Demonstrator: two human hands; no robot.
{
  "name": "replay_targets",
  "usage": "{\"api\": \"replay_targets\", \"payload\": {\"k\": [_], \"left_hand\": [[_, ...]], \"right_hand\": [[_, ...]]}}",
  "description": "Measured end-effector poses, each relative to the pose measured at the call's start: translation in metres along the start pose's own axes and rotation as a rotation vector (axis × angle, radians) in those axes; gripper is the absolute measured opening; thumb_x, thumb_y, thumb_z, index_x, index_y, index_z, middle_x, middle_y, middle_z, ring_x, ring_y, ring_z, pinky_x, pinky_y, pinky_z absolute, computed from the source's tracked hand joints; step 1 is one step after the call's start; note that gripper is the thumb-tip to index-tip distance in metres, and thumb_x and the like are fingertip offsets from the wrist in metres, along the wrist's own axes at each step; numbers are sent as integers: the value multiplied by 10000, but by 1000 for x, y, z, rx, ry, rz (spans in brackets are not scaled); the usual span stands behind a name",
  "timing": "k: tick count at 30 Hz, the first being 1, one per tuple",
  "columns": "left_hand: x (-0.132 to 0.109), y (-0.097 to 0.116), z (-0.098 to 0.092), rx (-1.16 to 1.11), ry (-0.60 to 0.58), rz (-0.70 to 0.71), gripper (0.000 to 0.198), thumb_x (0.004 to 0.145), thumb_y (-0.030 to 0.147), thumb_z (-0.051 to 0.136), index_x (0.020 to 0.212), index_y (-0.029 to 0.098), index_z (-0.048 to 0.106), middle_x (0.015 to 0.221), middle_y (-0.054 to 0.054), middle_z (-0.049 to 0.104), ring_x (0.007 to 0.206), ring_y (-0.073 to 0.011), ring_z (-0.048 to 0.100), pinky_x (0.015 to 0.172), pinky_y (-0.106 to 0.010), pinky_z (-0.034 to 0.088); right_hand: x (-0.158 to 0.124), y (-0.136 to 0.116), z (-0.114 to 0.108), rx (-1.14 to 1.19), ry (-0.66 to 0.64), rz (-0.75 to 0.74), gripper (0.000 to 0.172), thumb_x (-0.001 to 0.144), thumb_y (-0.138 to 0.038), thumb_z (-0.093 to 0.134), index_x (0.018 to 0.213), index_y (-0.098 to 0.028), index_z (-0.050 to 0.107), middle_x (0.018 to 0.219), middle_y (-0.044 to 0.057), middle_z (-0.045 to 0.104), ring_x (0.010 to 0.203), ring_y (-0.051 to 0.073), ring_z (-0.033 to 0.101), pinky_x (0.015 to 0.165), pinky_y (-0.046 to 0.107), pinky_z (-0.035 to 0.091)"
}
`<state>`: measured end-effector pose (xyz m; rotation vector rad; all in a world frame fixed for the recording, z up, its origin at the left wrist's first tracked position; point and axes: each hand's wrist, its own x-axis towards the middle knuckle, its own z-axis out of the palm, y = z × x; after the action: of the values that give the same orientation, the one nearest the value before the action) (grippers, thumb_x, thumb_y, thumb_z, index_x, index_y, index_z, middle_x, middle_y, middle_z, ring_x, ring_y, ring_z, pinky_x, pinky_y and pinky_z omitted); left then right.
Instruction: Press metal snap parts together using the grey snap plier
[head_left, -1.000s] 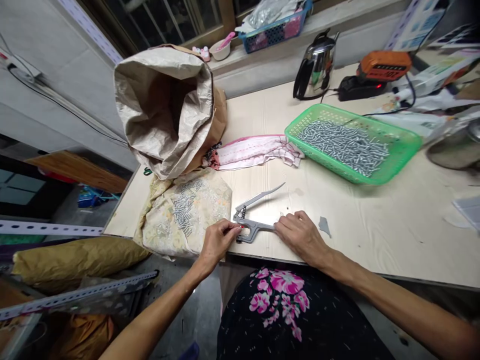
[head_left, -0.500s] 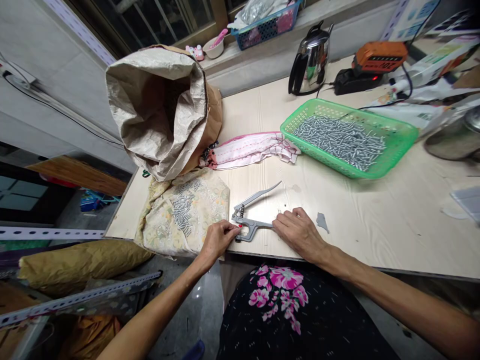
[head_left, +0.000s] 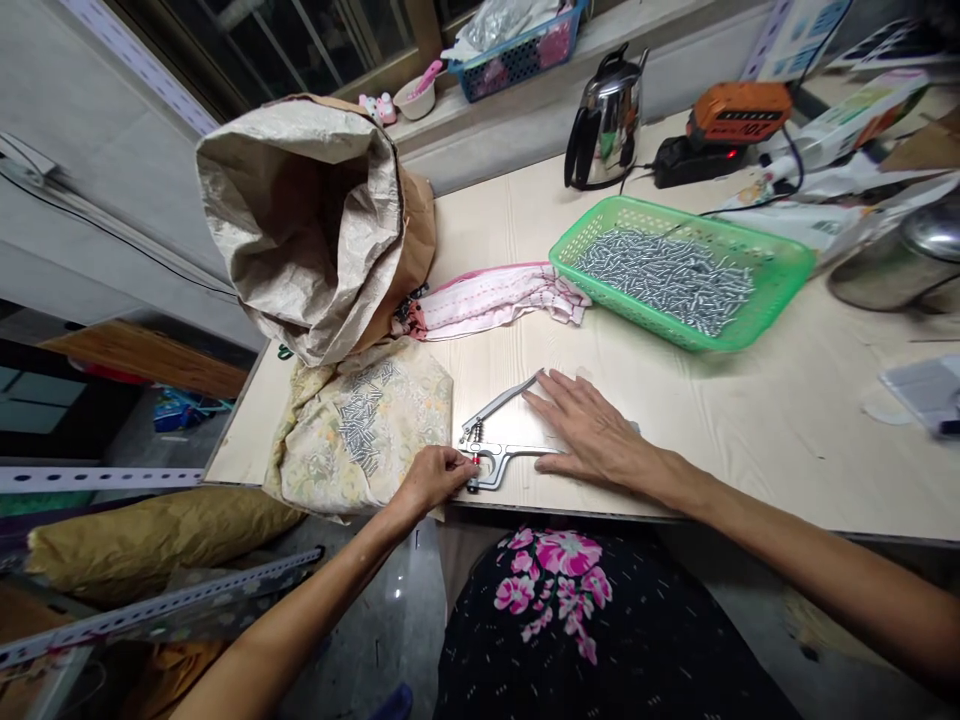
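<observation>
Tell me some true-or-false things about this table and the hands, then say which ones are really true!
1. The green basket holds lots of small metal pieces. True.
2. The right hand is closed in a fist. False: it lies flat and open over the handles of the pliers.
3. The left hand pinches at the head of the pliers. True.
4. The kettle stands inside the paper sack. False: it stands on the table, behind the basket.
</observation>
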<state>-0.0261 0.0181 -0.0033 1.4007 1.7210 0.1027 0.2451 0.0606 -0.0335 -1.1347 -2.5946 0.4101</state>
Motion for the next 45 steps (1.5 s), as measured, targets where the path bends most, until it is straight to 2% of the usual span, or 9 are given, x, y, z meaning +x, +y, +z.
{"api": "replay_targets", "payload": {"k": [5,10,15,21,26,31,34,42,45], "left_hand": [[-3,-2,1,-40,-25,-8,394,680,530,596,669,138,637,533,-15,592,530,-141,550,520,-225,403],[-4,-2,1,-58,-32,-5,390,677,522,615,683,134,648,523,-13,604,515,-140,562,520,-225,416],[-7,2,4,-59,8,-21,354,693,483,616,656,133,655,511,-7,605,512,-136,569,507,-217,415],[-13,10,4,-94,21,-59,319,698,438,634,691,123,676,509,-1,617,504,-135,583,530,-218,417],[-14,11,4,-93,31,-62,305,703,416,628,688,116,682,496,4,602,488,-125,560,518,-214,399],[-16,14,4,-79,30,-64,291,711,401,627,696,117,690,489,6,608,489,-127,564,512,-212,393],[-16,14,4,-60,38,-68,274,712,385,624,691,120,690,498,1,619,504,-136,580,521,-215,399],[-18,10,5,84,44,-32,284,792,370,593,664,131,678,526,-5,617,542,-148,589,543,-228,408],[-30,15,15,293,246,112,250,857,354,569,797,146,693,765,-59,670,728,-191,636,638,-272,475]], "right_hand": [[12,4,2,-11,-144,-44,756,857,-658,503,1445,-202,367,1548,169,277,1426,388,189,1117,618,176],[38,5,7,-93,64,21,489,934,-278,517,1407,-222,406,1535,124,315,1361,349,308,1045,558,302],[69,22,10,-248,64,-83,152,915,-145,519,984,-210,638,982,85,652,980,252,492,794,384,341],[65,28,9,-311,137,-114,168,933,-135,497,851,-208,624,837,59,630,866,226,435,724,358,247],[51,23,-3,-190,55,-64,128,940,-262,534,923,-192,640,925,72,644,900,228,478,754,347,328],[25,23,-7,-22,-32,-138,912,703,-711,663,1386,-154,428,1358,195,492,1234,361,421,961,490,384],[15,22,-4,-4,-92,-153,1108,609,-729,719,1461,-141,325,1471,235,359,1340,416,314,1031,553,337],[14,0,-21,-18,-83,-139,755,749,-421,722,1364,-107,415,1208,179,570,1080,327,491,898,476,426],[9,-7,-21,7,-81,-127,646,789,-332,689,1341,-120,427,1134,147,595,1004,292,493,838,426,445]]}}
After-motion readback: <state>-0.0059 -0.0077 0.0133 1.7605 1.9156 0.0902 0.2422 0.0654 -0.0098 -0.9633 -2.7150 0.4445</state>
